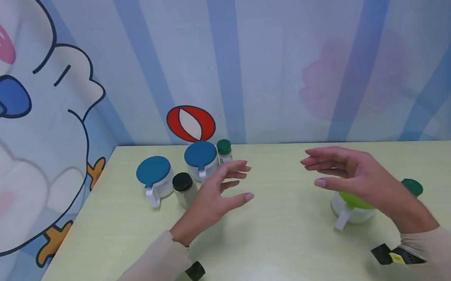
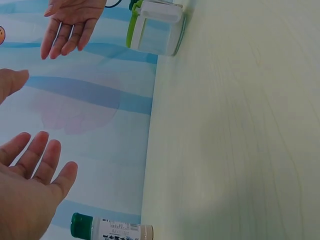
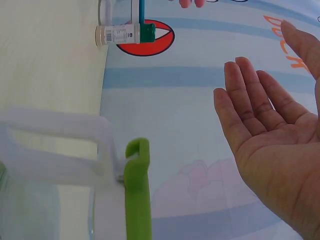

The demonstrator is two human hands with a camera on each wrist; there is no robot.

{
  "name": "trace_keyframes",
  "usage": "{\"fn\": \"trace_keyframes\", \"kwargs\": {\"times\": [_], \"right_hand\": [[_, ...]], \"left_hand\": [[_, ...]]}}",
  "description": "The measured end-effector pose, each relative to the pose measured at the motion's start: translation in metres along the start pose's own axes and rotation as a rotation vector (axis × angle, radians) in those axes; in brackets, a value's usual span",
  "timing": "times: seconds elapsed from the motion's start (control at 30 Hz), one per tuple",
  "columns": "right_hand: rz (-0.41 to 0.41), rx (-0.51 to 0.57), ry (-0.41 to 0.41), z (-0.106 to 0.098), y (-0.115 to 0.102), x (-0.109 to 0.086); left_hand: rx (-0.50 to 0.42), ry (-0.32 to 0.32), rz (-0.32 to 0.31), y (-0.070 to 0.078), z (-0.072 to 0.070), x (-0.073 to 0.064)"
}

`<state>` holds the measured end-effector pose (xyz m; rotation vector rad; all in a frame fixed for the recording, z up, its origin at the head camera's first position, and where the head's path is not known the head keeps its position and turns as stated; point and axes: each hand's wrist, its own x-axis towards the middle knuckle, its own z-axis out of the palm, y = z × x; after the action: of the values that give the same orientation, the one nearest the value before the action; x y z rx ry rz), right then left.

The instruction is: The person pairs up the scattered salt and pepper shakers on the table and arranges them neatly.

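Both hands are held above the table, palms facing each other, with nothing in them. My left hand (image 1: pixel 211 198) has loosely bent fingers and hovers by a black-capped bottle (image 1: pixel 183 188) and a green-capped shaker bottle (image 1: pixel 224 149). Two jars with blue lids, a left jar (image 1: pixel 153 172) and a right jar (image 1: pixel 200 155), stand around those bottles. My right hand (image 1: pixel 354 174) is above a jar with a lime-green lid (image 1: pixel 353 209), whose white handle points toward me. Behind the right wrist, a dark green lid (image 1: pixel 412 186) shows; what it sits on is hidden.
The pale wooden table (image 1: pixel 268 257) meets a printed curtain wall (image 1: pixel 283 61) along its back edge. A cartoon duck (image 1: pixel 22 176) covers the curtain at left. Each wrist wears a black strap with a camera, the left camera (image 1: pixel 195 271) close above the table.
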<state>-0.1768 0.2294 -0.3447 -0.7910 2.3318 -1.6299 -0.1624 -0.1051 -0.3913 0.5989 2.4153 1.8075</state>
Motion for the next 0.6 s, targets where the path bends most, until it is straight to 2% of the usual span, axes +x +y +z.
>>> {"fn": "trace_keyframes", "kwargs": {"times": [0.27,0.6], "right_hand": [[-0.011,0.017,-0.019,0.011,0.000,0.009],[-0.002,0.043,-0.038,0.025,0.000,0.021]], "left_hand": [[0.018,0.071,0.037,0.002,-0.009,-0.006],[0.056,0.078,0.082,0.002,-0.023,-0.012]]}}
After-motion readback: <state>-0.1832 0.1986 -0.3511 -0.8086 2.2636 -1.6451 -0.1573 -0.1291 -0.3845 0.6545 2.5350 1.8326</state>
